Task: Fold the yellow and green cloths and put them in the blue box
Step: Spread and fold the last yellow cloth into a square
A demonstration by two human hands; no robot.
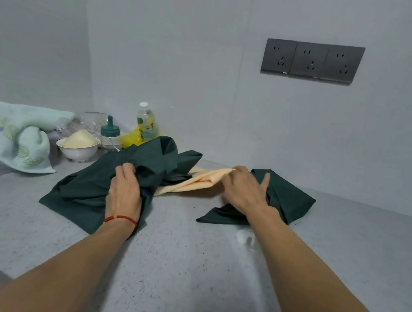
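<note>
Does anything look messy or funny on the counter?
Yes. The dark green cloth lies bunched, not flat, with the yellow cloth tangled under it. The left hand grips the green folds. No blue box shows anywhere.

Dark green cloth [84,187] rumpled on counter, pale yellow cloth [196,180] beneath (partly covered)

Two dark green cloths [86,188] [287,199] and one pale yellow cloth [196,180] lie on the grey speckled worktop [185,270], with one mint patterned towel [15,132], one white bowl [77,146], one clear plastic bottle [145,122] and three dark wall sockets [311,60].
</note>
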